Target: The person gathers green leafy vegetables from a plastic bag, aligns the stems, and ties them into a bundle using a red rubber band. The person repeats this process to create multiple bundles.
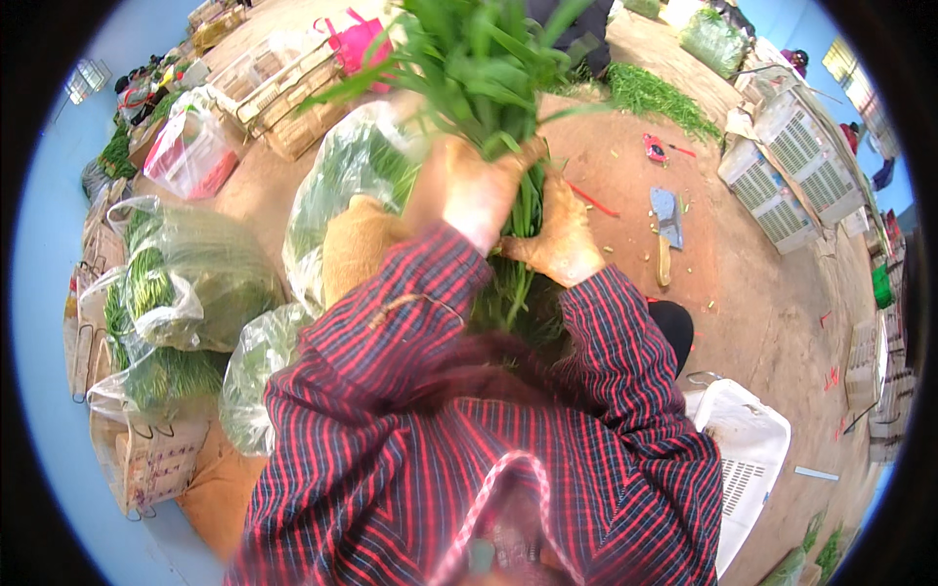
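A bunch of long-leaved green vegetables (480, 80) stands upright before me, its leaves blurred and spread at the top. My left hand (469, 187) grips the bunch just under the leaves. Lower down and to the right, my right hand (558, 233) wraps around the stems, thumb pointing left. Loose stem ends hang below my hands over dark, shadowed greens. Right of my hands, a cleaver (666, 212) with a wooden handle lies on the floor. A thin red strip (595, 199) lies close to my right hand, and a small red object (654, 149) lies beyond it.
Clear plastic bags of greens (212, 271) stand at left, with another large bag (315, 198) nearer. Plastic crates (286, 102) sit at the far left; white crates (791, 176) stand at right. A white basket (758, 439) is beside me. Cut greens (656, 95) lie ahead.
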`<state>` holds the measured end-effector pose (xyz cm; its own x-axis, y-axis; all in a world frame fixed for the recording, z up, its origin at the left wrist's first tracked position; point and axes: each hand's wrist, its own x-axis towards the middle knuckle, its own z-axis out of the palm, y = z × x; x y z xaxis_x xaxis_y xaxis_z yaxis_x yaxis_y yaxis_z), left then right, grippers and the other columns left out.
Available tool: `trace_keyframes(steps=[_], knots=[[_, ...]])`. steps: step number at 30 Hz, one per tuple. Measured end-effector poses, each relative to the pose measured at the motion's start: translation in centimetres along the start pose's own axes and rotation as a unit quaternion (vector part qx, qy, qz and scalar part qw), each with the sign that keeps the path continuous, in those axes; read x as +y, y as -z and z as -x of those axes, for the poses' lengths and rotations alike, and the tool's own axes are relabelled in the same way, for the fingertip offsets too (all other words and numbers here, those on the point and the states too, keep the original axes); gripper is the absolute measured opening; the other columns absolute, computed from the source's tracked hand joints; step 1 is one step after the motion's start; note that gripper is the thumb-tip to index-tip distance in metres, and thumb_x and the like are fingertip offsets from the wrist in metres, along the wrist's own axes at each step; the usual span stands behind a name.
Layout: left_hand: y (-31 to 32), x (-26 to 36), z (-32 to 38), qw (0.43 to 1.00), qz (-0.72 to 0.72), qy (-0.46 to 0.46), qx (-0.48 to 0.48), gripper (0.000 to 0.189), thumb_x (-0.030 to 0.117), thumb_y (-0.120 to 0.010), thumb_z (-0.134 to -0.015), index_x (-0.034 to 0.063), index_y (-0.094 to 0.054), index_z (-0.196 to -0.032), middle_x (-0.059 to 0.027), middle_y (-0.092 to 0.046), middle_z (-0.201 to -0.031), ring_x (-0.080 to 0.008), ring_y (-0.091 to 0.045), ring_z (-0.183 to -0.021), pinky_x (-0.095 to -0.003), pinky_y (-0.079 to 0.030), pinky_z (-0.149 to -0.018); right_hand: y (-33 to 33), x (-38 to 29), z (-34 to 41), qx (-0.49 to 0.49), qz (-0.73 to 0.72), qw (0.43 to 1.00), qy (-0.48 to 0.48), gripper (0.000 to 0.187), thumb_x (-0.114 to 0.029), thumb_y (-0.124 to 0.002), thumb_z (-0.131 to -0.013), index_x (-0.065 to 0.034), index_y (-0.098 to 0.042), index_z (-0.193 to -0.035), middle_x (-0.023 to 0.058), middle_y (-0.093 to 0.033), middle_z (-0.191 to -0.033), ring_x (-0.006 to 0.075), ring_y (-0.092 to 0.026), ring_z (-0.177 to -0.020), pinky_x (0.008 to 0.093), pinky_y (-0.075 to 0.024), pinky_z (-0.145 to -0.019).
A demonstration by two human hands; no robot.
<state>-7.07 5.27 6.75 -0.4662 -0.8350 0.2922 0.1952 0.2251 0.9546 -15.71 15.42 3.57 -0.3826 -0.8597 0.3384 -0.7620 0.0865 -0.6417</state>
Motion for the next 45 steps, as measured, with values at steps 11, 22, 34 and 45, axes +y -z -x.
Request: trace_keyframes(steps=[11,22,34,45], knots=[[-5.1,-0.7,0.6,0.997,0.03,0.07,0.01,0.029,0.009,-0.078,-0.079,-0.0017,-0.065,-0.103,-0.0052,-0.071,-0.093,-0.0159,-0.064,-0.08,-0.0326,-0.051,-0.072,1.4,6.7,4.5,0.146,-0.208,0.967,0.02,0.135,-0.033,-0.093,-0.055,-0.0031,-0.006,-0.154,0.0212,-0.02,-0.158,0.0332,-0.023,-0.145,0.0409,-0.0234,-0.118],[-14.1,-3.7,3.4,0.976,0.175,-0.092,0.092,0.033,0.018,-0.07,-0.077,0.0005,-0.062,-0.103,-0.0151,-0.067,-0.096,-0.0307,-0.066,-0.086,-0.0368,-0.053,-0.078,-2.0,9.7,2.1,0.043,0.227,0.973,-0.018,0.037,-0.017,-0.06,-0.092,-0.0053,-0.047,-0.125,0.0078,-0.059,-0.114,0.0212,-0.058,-0.107,0.0344,-0.0526,-0.088],[-5.3,3.6,9.6,0.805,-0.047,-0.255,-0.534,0.066,0.024,-0.075,-0.075,0.0004,-0.052,-0.132,-0.0211,-0.046,-0.139,-0.0379,-0.042,-0.132,-0.0453,-0.035,-0.11,3.7,8.3,4.2,0.236,-0.768,0.596,0.022,0.059,-0.017,-0.061,-0.092,-0.0105,-0.037,-0.146,0.009,-0.064,-0.121,0.0261,-0.06,-0.112,0.0457,-0.0538,-0.093],[4.1,2.3,2.1,0.866,-0.337,-0.33,-0.165,0.049,0.016,-0.074,-0.077,0.0105,-0.061,-0.124,-0.0131,-0.055,-0.132,-0.0296,-0.053,-0.12,-0.0431,-0.047,-0.095,4.6,15.9,5.6,0.126,-0.799,0.585,0.064,0.045,-0.04,-0.057,-0.094,-0.0069,-0.059,-0.124,0.0121,-0.058,-0.126,0.0289,-0.055,-0.117,0.0494,-0.0441,-0.102]])
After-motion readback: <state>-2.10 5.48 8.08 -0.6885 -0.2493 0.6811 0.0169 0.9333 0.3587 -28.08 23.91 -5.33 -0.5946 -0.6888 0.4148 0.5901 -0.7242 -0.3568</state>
